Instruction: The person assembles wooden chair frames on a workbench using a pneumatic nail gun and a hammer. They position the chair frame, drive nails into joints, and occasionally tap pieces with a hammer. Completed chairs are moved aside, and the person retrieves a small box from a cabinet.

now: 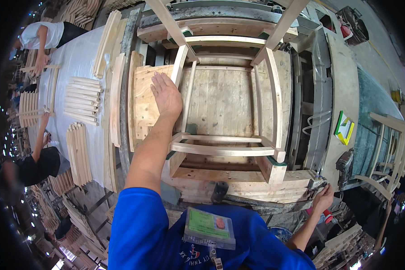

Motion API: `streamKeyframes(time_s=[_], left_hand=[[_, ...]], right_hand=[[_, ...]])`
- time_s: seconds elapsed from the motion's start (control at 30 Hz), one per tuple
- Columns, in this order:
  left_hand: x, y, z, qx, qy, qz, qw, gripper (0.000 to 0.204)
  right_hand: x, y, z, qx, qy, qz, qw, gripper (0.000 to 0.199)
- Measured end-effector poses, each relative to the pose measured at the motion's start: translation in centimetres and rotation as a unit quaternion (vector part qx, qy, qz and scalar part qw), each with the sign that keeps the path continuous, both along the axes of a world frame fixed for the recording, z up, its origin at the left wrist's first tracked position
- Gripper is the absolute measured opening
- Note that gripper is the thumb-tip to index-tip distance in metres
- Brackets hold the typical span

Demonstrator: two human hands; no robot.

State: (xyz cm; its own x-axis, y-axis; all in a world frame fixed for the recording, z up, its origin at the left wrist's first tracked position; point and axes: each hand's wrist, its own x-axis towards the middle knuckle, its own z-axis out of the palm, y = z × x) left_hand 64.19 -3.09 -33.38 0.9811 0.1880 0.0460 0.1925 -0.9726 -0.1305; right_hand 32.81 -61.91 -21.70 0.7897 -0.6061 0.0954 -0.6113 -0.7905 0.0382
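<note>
A pale wooden chair frame (227,149) lies in a clamping press, its back posts reaching toward the far edge. On its left side, my left hand (167,95) is stretched out flat, fingers extended, its edge close against or touching the left rail (179,67). Under that hand is a plywood board (144,99). My right hand (323,199) is at the press's near right corner, fingers curled beside a small metal fitting (318,182); what they hold, if anything, is hidden. Wooden blocks (273,172) with green pads support the frame's near corners.
Left of the press, a plastic-covered table (58,96) bears stacked wooden slats (82,101) and strips. Two people (45,36) (38,162) work along it. A yellow-green box (344,128) lies on the right ledge. Another chair frame (389,157) stands far right.
</note>
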Motion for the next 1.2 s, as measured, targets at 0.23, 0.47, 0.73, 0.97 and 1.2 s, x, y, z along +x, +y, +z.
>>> streamKeyframes(time_s=[0.23, 0.47, 0.73, 0.97, 1.2], left_hand=[[-0.1, -0.1, -0.1, -0.002, 0.008, 0.004, 1.000, 0.086], [0.1, -0.4, 0.0, -0.004, 0.005, 0.003, 1.000, 0.084], [-0.8, 0.3, 1.0, -0.035, 0.015, 0.016, 0.999, 0.089], [-2.4, -6.7, 6.6, -0.279, 0.005, 0.049, 0.959, 0.057], [-15.6, -10.1, 6.1, -0.492, 0.138, -0.075, 0.856, 0.036]], right_hand=[[-0.1, -0.1, 0.7, 0.029, 0.004, 0.004, 1.000, 0.034], [0.4, 3.6, 1.9, -0.147, -0.023, 0.130, 0.980, 0.035], [-0.1, 19.5, 2.0, 0.416, 0.156, 0.426, 0.788, 0.040], [-3.4, 21.7, -0.2, 0.391, 0.105, 0.451, 0.795, 0.028], [-5.5, 22.5, 2.1, 0.541, 0.198, 0.195, 0.794, 0.020]])
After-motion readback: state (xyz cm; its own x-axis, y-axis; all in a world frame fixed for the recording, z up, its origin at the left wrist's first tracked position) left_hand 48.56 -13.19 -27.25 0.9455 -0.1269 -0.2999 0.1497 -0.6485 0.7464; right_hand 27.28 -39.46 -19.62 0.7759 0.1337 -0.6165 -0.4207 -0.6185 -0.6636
